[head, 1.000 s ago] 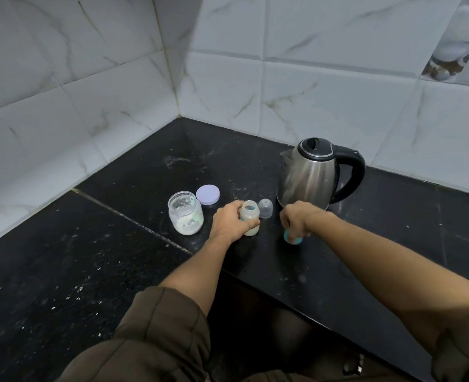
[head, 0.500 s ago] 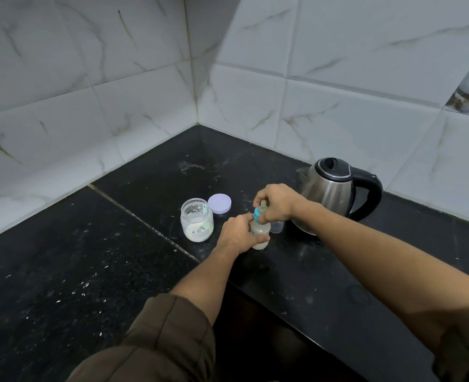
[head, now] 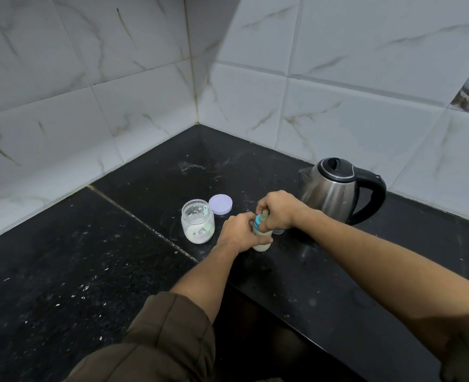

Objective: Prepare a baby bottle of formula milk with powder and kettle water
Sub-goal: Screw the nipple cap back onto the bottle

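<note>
A small baby bottle (head: 262,244) with pale milky liquid stands on the black counter (head: 90,271). My left hand (head: 237,231) grips its body. My right hand (head: 278,212) holds the blue teat ring (head: 258,220) on the bottle's neck, fingers curled over the top. To the left stands an open glass jar (head: 197,224) of white powder with a small scoop inside. Its lilac lid (head: 220,204) lies flat behind it. A steel kettle (head: 335,190) with a black handle stands at the right, lid closed.
A clear bottle cap (head: 278,231) peeks out just behind my right hand. White marble-look tiles (head: 338,92) form the corner walls. The counter's front edge runs diagonally near my right forearm. Powder specks dot the counter.
My right hand picked up the blue teat ring from the counter and brought it onto the bottle's neck. My left hand stayed on the bottle. The camera view shifted up slightly.
</note>
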